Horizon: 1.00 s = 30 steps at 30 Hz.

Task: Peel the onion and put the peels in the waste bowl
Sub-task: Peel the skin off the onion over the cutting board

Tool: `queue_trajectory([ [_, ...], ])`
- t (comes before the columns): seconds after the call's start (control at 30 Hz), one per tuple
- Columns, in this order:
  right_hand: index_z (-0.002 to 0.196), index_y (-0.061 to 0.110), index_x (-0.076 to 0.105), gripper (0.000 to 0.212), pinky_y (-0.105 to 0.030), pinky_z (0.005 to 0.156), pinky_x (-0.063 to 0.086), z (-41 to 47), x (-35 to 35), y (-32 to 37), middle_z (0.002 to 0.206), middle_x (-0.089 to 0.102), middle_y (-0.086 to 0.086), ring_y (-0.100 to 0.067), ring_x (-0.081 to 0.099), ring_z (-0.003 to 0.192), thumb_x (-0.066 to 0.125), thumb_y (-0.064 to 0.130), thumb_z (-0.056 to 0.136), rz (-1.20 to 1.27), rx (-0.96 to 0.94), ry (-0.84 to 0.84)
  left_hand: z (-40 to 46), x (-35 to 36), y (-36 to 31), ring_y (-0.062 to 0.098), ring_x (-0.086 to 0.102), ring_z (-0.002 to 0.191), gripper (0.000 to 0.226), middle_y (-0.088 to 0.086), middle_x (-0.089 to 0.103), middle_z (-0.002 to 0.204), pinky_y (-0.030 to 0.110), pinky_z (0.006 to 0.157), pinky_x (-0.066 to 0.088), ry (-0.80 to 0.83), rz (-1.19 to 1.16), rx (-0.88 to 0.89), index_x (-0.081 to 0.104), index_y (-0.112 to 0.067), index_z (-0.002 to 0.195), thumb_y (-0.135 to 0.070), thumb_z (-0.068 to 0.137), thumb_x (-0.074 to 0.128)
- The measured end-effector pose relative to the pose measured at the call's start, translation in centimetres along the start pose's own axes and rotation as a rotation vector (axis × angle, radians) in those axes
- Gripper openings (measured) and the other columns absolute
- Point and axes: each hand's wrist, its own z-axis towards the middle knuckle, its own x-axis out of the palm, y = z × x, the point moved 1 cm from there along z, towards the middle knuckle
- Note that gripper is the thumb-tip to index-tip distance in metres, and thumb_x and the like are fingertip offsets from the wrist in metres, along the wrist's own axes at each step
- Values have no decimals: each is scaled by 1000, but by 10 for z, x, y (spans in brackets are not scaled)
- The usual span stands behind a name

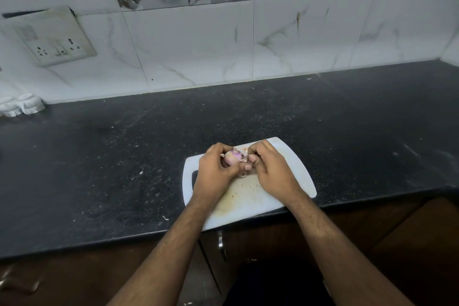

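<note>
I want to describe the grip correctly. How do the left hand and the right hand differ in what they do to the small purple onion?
The left hand curls around the small purple onion and holds it; the right hand only pinches a peel at the onion's side. The left hand covers the onion's left side, the right hand stays beside it. Both hands are above the white plastic cutting board.

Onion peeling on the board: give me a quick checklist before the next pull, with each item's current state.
1. Onion held by left hand: ok.
2. Right hand pinching a peel at the onion's side: ok.
3. Work is over the cutting board: ok.
4. Board fully on the counter: not ok, near corner overhangs the edge.
5. Waste bowl in view: not ok.
6. Peel fully detached: cannot tell.
</note>
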Motion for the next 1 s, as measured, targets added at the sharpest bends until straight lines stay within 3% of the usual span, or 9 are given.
queue_trajectory([
  [0.07, 99, 20, 56, 10, -46, 76, 54, 1, 0, -1, 101, 55, 9, -14, 56, 92, 49, 17, 105, 15, 5, -15, 1, -1, 2, 20, 73, 91, 41, -4, 75, 103, 38, 79, 62, -17, -30, -33, 68, -31, 101, -44, 69, 89],
  [0.2, 100, 18, 55, 10, -23, 73, 45, 3, -1, -3, 100, 53, 9, -3, 53, 89, 48, 15, 107, 23, 40, -37, 1, -5, 2, 16, 71, 89, 40, -4, 77, 102, 29, 73, 58, -74, -118, -93, 68, -31, 100, -29, 73, 97],
  [0.3, 97, 23, 53, 14, -12, 69, 39, 3, -1, -3, 96, 55, 9, 0, 53, 85, 48, 13, 106, 35, 96, -74, 0, -6, 2, 18, 72, 88, 42, -3, 78, 102, 35, 75, 60, -86, -181, -101, 66, -30, 99, -23, 73, 98],
  [0.4, 101, 22, 62, 11, -10, 73, 44, 3, 0, -4, 99, 63, 11, 0, 60, 88, 57, 12, 103, 37, 184, -42, 0, -6, 1, 25, 73, 92, 43, -3, 77, 104, 34, 75, 61, -87, -168, -76, 65, -30, 100, -20, 73, 98],
  [0.53, 120, 25, 66, 24, -16, 79, 54, 3, 0, -1, 98, 70, 15, 1, 66, 86, 57, 11, 102, 31, 242, -1, -2, -7, -5, 1, 68, 81, 49, -3, 77, 101, 16, 69, 53, -68, -179, -79, 63, -27, 101, -17, 70, 100],
  [0.7, 104, 24, 67, 21, -31, 68, 57, 1, -1, 1, 79, 73, 11, -5, 67, 69, 47, 30, 108, 77, 228, -83, -3, -6, -4, -6, 63, 78, 50, -10, 76, 91, 13, 71, 50, 17, -121, -47, 62, -25, 105, -18, 71, 99],
  [0.83, 117, 20, 70, 20, -9, 75, 47, 0, -3, 3, 104, 71, 13, 4, 64, 91, 60, 29, 103, 118, 161, -111, -3, -4, -6, -6, 59, 79, 53, -5, 74, 99, 10, 69, 45, 70, -56, -7, 61, -21, 106, -20, 70, 100],
  [1.0, 115, 28, 69, 19, -15, 77, 51, 1, -2, 6, 109, 64, 15, -4, 63, 92, 71, 27, 96, 124, 85, -16, -3, -3, -4, -4, 60, 79, 50, -3, 75, 98, 14, 70, 47, 103, -95, 14, 63, -20, 104, -16, 70, 99],
])
